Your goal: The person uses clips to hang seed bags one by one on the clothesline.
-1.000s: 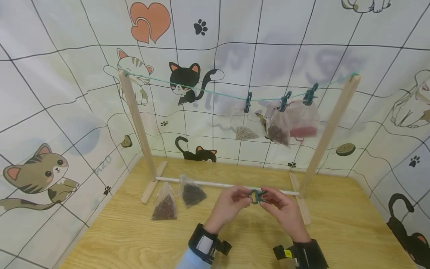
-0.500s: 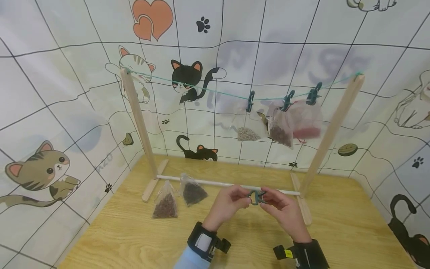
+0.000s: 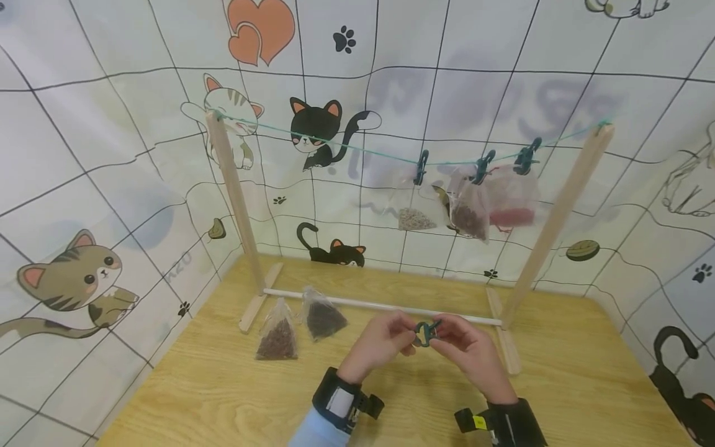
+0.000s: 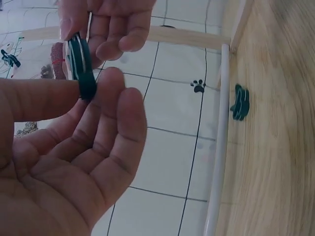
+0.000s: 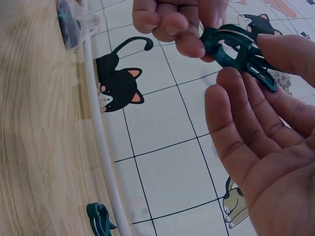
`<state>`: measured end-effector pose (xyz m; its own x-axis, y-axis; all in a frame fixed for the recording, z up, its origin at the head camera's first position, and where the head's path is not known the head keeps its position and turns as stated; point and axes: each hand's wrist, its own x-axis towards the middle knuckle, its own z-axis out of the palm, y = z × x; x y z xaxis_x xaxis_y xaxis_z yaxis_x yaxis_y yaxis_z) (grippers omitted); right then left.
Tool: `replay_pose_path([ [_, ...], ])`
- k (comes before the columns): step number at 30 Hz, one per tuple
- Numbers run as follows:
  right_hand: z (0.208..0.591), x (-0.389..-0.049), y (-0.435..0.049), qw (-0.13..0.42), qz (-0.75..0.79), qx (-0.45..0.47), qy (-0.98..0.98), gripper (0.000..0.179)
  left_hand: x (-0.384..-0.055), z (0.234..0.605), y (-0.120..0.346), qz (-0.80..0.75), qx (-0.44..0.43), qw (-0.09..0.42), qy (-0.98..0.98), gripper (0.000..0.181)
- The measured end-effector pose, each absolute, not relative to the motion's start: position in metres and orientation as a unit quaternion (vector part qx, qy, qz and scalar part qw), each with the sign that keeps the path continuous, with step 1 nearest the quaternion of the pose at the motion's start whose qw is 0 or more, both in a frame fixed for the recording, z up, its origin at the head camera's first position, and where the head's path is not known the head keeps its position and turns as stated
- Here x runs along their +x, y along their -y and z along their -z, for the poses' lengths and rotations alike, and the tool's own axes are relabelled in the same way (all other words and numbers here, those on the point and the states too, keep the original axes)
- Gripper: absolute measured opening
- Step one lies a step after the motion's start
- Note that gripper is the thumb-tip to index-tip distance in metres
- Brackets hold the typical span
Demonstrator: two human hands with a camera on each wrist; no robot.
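Note:
Both hands meet over the front of the table around one dark green plastic clothespin (image 3: 426, 334). My left hand (image 3: 380, 344) pinches its rounded jaw end between thumb and fingers. At the opposite end, my right hand (image 3: 468, 351) holds the handles, its thumb on one side and fingertips on the other, as the right wrist view shows. A second green clothespin (image 4: 240, 103) lies on the table by the white rod; the hands hide it in the head view. Two small sheer bags lie to the left, one with reddish-brown contents (image 3: 277, 340), the other with dark contents (image 3: 325, 318).
A wooden frame (image 3: 550, 230) carries a green string (image 3: 363, 151). Three bags hang there from clothespins: pale grains (image 3: 416, 218), brown pieces (image 3: 469, 214) and something red (image 3: 511, 216). A white rod (image 3: 357, 303) joins the feet. Behind hangs a cat-print cloth (image 3: 391, 37).
The clothespin has tilted slightly between the hands, and the left fingers have shifted a little lower on it. The view has drifted slightly; the bags stay where they were.

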<state>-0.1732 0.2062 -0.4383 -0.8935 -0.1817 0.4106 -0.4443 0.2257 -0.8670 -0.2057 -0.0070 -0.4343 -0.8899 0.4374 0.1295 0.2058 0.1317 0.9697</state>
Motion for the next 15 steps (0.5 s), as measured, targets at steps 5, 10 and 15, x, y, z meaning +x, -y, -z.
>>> replay_pose_path([
  [5, 0.44, -0.173, -0.203, 0.108, -0.585, 0.215, 0.774, 0.033, -0.208, 0.434, 0.011, -0.562, 0.237, 0.069, -0.79, 0.013],
  [10, 0.44, -0.174, -0.2, 0.108, -0.576, 0.206, 0.784, 0.031, -0.213, 0.433, 0.03, -0.522, 0.221, 0.033, -0.823, 0.016],
  [15, 0.44, -0.173, -0.199, 0.107, -0.568, 0.2, 0.791, 0.031, -0.224, 0.433, 0.058, -0.5, 0.182, -0.017, -0.847, 0.014],
])
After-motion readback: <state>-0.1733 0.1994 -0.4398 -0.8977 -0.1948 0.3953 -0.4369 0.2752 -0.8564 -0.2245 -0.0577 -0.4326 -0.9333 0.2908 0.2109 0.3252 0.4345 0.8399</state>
